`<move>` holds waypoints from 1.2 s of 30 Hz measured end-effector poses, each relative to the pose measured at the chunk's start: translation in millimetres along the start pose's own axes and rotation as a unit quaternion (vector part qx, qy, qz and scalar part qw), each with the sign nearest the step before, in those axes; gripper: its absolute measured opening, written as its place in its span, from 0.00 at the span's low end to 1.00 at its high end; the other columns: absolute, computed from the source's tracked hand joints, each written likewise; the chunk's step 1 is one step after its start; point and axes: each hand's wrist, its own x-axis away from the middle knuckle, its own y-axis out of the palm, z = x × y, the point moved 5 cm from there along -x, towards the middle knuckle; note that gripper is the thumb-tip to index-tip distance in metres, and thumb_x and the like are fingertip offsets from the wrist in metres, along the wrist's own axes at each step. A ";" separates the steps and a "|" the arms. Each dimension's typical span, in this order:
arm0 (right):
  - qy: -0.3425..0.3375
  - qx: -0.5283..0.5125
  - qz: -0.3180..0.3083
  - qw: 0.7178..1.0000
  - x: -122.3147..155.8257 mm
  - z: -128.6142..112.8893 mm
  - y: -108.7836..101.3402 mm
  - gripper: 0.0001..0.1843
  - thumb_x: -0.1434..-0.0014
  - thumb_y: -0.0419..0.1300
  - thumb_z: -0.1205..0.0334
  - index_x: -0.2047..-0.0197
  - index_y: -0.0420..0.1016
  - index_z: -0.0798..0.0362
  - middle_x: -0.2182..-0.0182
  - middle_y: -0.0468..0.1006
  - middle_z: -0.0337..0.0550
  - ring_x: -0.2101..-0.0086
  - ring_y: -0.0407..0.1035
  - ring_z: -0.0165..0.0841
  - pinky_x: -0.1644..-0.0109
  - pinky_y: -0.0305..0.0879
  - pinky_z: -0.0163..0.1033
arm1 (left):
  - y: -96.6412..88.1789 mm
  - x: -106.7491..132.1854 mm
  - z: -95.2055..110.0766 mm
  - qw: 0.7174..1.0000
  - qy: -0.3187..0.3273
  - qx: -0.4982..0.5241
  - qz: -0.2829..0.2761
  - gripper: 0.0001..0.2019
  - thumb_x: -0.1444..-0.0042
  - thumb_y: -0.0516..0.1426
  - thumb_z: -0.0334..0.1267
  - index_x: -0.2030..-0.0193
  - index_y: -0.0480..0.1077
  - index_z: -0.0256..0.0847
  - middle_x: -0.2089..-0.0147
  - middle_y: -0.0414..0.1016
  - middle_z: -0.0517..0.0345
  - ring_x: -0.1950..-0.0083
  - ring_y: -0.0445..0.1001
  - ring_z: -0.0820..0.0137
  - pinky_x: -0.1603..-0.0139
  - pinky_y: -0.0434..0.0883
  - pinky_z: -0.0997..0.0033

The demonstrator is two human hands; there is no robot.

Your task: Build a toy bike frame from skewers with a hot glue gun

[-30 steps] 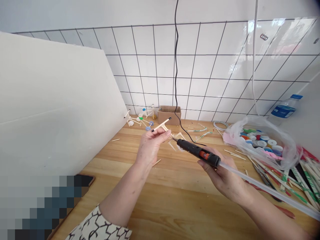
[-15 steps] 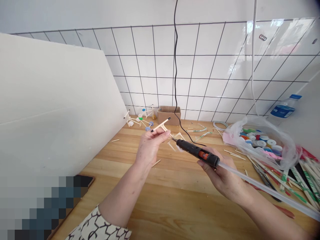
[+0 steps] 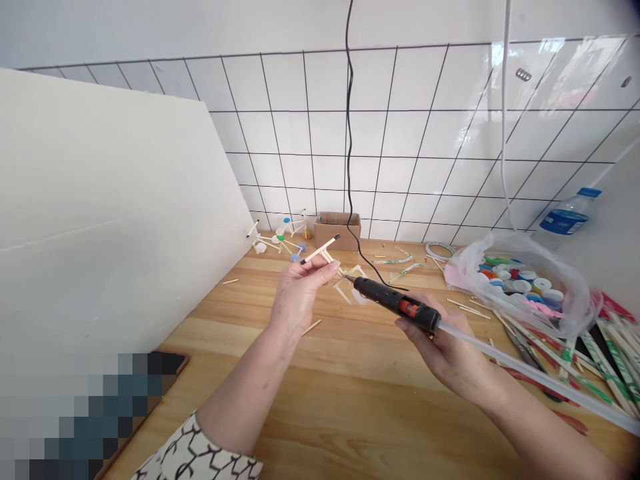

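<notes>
My left hand (image 3: 299, 293) is closed in a pinch on a small frame of thin wooden sticks (image 3: 330, 257), one stick with black tips pointing up and right. My right hand (image 3: 443, 350) grips a black glue gun (image 3: 395, 303) with an orange trigger, and a long clear glue stick (image 3: 530, 377) trails from its back. The gun's nozzle touches the stick frame just right of my left fingers. Both hands are held above a wooden tabletop (image 3: 350, 393).
A white board (image 3: 100, 200) leans at left. By the tiled wall stand a small cardboard box (image 3: 337, 230), stick-and-cap models (image 3: 283, 240) and a hanging black cord (image 3: 350, 153). At right lie a plastic bag of bottle caps (image 3: 520, 283), a water bottle (image 3: 567, 220), chopsticks and scissors (image 3: 523, 347).
Almost nothing has moved; both hands hold the same pose, and the view has drifted very slightly.
</notes>
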 end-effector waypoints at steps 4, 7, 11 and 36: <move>0.018 -0.014 -0.004 1.000 -0.2 0.3 -0.8 0.08 0.35 0.51 0.61 0.54 0.65 0.51 0.68 0.74 0.41 0.71 0.68 0.31 0.69 0.63 0.35 | 0.1 -0.7 -1.2 1.000 -0.009 -0.004 -0.003 0.08 0.64 0.68 0.37 0.81 0.73 0.38 0.77 0.68 0.63 0.71 0.62 0.76 0.67 0.61 0.74; 0.024 -0.031 -0.013 0.999 0.6 2.2 0.4 0.08 0.35 0.51 0.61 0.53 0.66 0.51 0.67 0.73 0.42 0.70 0.68 0.32 0.69 0.63 0.35 | -0.9 -1.7 -3.0 1.000 -0.011 -0.004 -0.002 0.08 0.64 0.67 0.37 0.80 0.74 0.38 0.77 0.68 0.63 0.71 0.62 0.76 0.66 0.61 0.74; 0.034 -0.057 -0.020 0.998 2.7 10.1 3.8 0.12 0.36 0.52 0.61 0.49 0.65 0.51 0.64 0.74 0.43 0.68 0.68 0.33 0.66 0.63 0.37 | -3.4 -3.6 -4.3 1.000 -0.009 -0.002 0.000 0.07 0.64 0.67 0.36 0.80 0.74 0.38 0.77 0.68 0.63 0.71 0.62 0.76 0.66 0.61 0.75; 0.253 -0.242 0.153 0.924 -16.5 142.8 -23.8 0.20 0.50 0.63 0.45 0.62 0.69 0.52 0.76 0.68 0.36 0.76 0.61 0.30 0.73 0.58 0.36 | -3.9 -5.1 0.2 0.998 -0.005 -0.050 -0.039 0.06 0.63 0.67 0.36 0.80 0.75 0.39 0.76 0.73 0.62 0.69 0.68 0.74 0.62 0.67 0.72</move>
